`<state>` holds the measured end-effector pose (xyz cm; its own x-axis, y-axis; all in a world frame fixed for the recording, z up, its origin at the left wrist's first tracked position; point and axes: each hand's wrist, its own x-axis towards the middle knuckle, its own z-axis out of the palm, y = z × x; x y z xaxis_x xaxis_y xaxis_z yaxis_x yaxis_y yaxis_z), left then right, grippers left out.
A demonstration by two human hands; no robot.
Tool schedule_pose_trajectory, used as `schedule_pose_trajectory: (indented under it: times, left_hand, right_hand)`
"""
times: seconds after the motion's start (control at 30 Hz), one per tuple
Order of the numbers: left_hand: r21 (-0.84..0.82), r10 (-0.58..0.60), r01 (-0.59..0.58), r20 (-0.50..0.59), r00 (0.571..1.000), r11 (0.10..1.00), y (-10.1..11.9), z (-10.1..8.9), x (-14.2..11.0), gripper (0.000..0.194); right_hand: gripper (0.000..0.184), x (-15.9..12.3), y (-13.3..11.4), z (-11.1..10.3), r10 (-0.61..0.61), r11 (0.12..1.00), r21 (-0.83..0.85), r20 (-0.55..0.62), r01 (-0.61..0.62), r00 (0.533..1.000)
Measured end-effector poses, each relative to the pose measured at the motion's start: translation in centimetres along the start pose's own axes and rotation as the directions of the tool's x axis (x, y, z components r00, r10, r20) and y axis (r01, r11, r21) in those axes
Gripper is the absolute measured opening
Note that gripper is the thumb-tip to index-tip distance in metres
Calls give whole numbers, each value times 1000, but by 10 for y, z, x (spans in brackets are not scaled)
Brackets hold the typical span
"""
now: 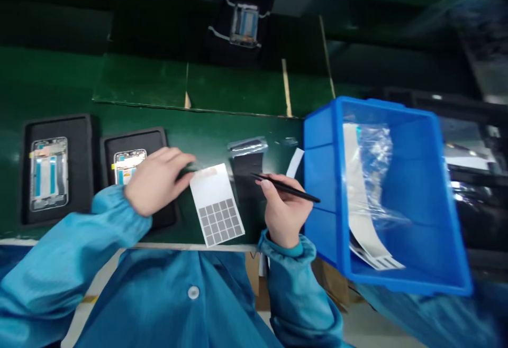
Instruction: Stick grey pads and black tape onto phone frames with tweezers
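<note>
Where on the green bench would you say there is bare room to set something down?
Bare bench shows between the inner tray, black sheet and green board behind. It is crowded between left hand and right hand, around the white card.

1 blue bin (420, 189) at right — clear plastic (377, 157) and pale strips (360, 200) inside — brown cardboard (332, 284) lower down.
</note>
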<state>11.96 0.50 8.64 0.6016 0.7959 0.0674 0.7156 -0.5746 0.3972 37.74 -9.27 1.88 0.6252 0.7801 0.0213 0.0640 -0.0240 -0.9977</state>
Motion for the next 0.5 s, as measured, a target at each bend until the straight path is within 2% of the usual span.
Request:
schedule_pose_trajectory:
  times: [0.1, 0.2, 0.27, 0.37, 0.5]
  left_hand:
    - [-58, 102, -101, 22, 995, 993, 39, 39, 54, 24]
    - [-34, 101, -100, 24, 995, 994, 65, 71, 97, 39]
    - [-18, 99, -99, 39, 994, 995, 75, 86, 117, 45]
    - [-1, 96, -96, 91, 991, 995, 82, 98, 135, 41]
    - [-47, 135, -129, 147, 980, 991, 81, 97, 142, 18]
  right_hand:
    - [25, 23, 4, -11, -60, 998, -33, -41, 58, 997]
    - [26, 38, 4, -12, -86, 996, -24, -27, 85, 996]
    - [25, 45, 4, -11, -103, 995, -14, -40, 103, 994]
    - [24, 53, 6, -11, -118, 993, 16, -92, 120, 989]
    - [23, 60, 8, -16, -104, 993, 44, -84, 108, 991]
